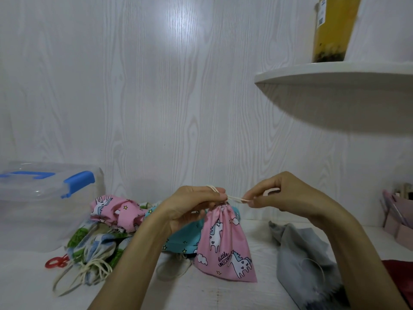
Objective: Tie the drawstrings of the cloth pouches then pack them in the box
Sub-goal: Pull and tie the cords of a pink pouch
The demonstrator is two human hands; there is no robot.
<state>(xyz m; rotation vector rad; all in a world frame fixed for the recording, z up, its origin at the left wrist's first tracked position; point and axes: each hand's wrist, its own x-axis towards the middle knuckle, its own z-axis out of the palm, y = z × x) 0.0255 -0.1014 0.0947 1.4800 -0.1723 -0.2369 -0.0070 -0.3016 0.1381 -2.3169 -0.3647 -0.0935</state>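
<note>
A pink unicorn-print pouch [225, 245] hangs above the white table, its neck gathered. My left hand [190, 206] grips the gathered neck and a loop of the cream drawstring [237, 199]. My right hand [279, 193] pinches the drawstring's end and holds it taut to the right. A heap of other pouches [107, 227], pink, teal and green-printed, lies left of the held one, with loose cords trailing at the front. A clear plastic box [44, 209] with a blue-latched lid stands at the far left.
A grey cloth [306, 262] lies on the table at the right, with dark red fabric [400, 278] beyond it. A red plastic ring piece [55, 262] lies by the box. A white shelf [335, 74] with a yellow drink juts out upper right. Pink items [397, 218] stand far right.
</note>
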